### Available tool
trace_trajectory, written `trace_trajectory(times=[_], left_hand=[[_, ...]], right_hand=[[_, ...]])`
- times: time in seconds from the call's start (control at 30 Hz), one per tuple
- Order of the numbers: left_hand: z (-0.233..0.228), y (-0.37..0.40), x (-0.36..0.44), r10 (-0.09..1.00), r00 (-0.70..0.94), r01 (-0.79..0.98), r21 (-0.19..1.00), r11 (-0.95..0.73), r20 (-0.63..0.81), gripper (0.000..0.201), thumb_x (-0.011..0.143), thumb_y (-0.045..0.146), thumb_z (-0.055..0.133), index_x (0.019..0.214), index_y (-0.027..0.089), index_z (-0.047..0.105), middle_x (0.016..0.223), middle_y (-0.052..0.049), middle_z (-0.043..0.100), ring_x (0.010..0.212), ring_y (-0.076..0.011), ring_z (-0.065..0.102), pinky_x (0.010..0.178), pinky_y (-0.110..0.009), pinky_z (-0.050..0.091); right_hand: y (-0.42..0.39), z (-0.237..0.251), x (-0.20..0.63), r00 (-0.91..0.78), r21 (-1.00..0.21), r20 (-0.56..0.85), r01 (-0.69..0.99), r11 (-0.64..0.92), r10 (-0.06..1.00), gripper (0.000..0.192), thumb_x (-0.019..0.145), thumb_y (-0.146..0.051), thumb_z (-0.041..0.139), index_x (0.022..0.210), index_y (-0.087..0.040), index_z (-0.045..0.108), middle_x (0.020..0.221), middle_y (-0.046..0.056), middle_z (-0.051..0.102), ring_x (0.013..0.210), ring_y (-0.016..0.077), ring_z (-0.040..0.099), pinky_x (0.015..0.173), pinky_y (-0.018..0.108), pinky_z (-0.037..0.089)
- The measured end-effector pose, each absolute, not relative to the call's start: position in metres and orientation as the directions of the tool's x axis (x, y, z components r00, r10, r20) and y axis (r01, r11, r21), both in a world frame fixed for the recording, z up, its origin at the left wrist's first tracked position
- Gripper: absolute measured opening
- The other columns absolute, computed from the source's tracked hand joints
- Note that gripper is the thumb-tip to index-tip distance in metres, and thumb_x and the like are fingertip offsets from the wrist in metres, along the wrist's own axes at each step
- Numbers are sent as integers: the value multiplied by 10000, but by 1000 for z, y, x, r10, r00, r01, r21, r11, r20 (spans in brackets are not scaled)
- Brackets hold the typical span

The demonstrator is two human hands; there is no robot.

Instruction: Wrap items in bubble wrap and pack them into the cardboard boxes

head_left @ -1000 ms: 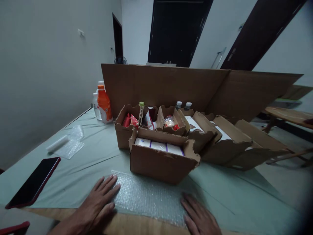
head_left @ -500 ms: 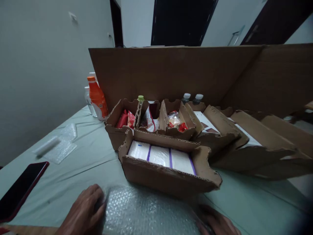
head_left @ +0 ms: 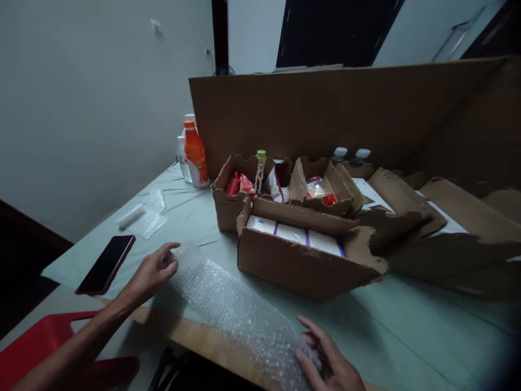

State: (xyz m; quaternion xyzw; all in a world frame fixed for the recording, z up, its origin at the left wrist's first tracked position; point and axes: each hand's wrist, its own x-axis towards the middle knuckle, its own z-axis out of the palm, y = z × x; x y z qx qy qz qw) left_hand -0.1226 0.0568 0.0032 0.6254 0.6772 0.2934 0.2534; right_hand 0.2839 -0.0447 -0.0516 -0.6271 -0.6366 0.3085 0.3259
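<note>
A long strip of clear bubble wrap [head_left: 236, 304] stretches slantwise over the near table edge, its left end farther away than its right. My left hand [head_left: 154, 270] grips the far left end between thumb and curled fingers, index finger pointing outward. At the near right end, my right hand [head_left: 329, 358] holds the wrap between thumb and fingers. Just beyond the wrap stands an open cardboard bin [head_left: 285, 271] with white packs [head_left: 291, 233] edged in purple inside.
Behind are cardboard bins [head_left: 232, 212] holding snack packets, and a tall cardboard panel [head_left: 305, 114]. An orange bottle [head_left: 195, 155] stands at the back left. A phone [head_left: 106, 263] and smaller bubble wrap pieces [head_left: 150, 222] lie left. A red stool [head_left: 36, 347] is below.
The view has swung left and takes in more below the table edge. The bubble wrap has turned from lying squarely before the bin to a slant, with my left hand farther forward.
</note>
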Motion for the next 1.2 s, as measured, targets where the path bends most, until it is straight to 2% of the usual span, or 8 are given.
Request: trace_trajectory(times=[0.37,0.47,0.6,0.73,0.87,1.0,1.1,1.2], left_hand=[[-26,56,-124,1000,1,650,760,9,-13,547,745,323,520,1257,133,556,624,80,428,588,-133,441,586,-249,346],[-25,51,-116,999,37,683,730,-24,-2,550,752,312,538,1275,143,555,682,48,523,627,-147,493,611,-264,396],[-4,30,-95,992,6,661,744,-97,124,498,793,374,589,1252,182,588,1042,-83,639,898,-216,597,643,-285,464],[19,2,-63,975,215,424,905,-47,-50,434,858,433,600,1218,192,628,1023,-79,677,897,-208,615,692,-289,486],[20,-7,-37,879,448,74,987,142,-160,701,814,506,663,1402,165,487,1170,-124,664,924,-212,626,798,-327,500],[10,9,-34,933,293,172,972,162,-208,658,778,400,675,1358,132,517,971,-59,662,793,-168,588,687,-265,463],[0,27,-46,966,204,367,927,78,-162,577,797,308,593,1342,127,545,822,-4,623,705,-144,541,653,-249,437],[-13,39,-56,976,184,592,806,-17,-115,606,822,264,582,1411,144,504,750,19,611,686,-159,551,691,-274,455]], right_hand=[[-42,-39,283,249,-836,-46,521,-174,967,547,739,-574,659,1139,-205,710,899,62,769,834,207,748,686,233,577],[-50,-36,307,372,-852,-81,456,-258,925,602,691,-606,706,1148,-215,706,869,56,760,775,220,742,630,247,576],[-58,-13,333,465,-891,-155,315,-326,872,720,646,-631,761,1241,-240,654,860,66,751,711,241,727,579,285,579],[-49,25,285,348,-908,-275,211,-361,896,732,644,-620,790,1245,-236,625,827,63,739,637,215,692,554,294,575],[-27,39,193,-93,-976,-219,30,-217,971,644,754,-547,753,1269,-211,560,981,89,734,791,204,717,654,293,590],[-16,27,162,-226,-998,-47,-30,-55,973,528,914,-495,613,1363,-236,514,1154,120,709,966,209,718,754,313,592],[-15,11,179,-73,-969,95,223,109,993,366,962,-415,563,1294,-260,587,1129,90,727,972,198,711,787,314,582],[-16,-8,190,-157,-776,294,536,331,943,249,951,-296,574,1183,-258,660,1118,73,734,996,217,693,854,357,563]])
